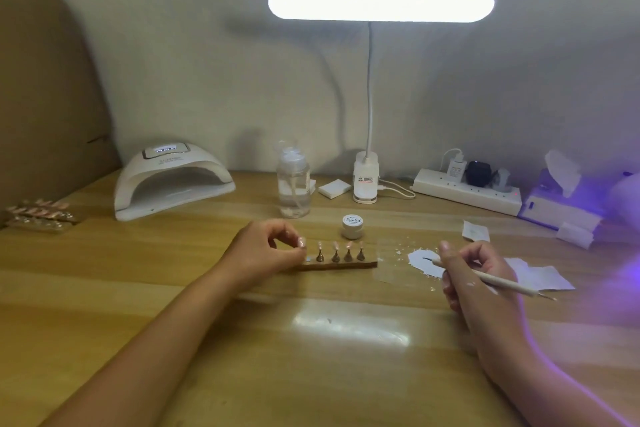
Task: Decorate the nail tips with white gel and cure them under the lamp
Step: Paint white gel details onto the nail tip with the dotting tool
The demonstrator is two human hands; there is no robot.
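A narrow brown holder strip [360, 265] lies mid-table with several nail tips [348, 251] standing on small metal stands. My left hand [266, 253] pinches one nail tip [302, 242] at the strip's left end. My right hand [474, 274] grips a thin nail brush [502, 281], its tip over a blob of white gel [420, 262] on a clear sheet. A small white gel jar [352, 226] sits behind the strip. The white curing lamp [173, 180] stands at the back left, opening toward me.
A clear pump bottle [293, 184], a lit desk lamp [365, 180] and a power strip [467, 192] line the back. White wipes [540, 276] lie to the right, and a tissue box [554, 208]. More nail tips on strips [41, 215] rest at far left.
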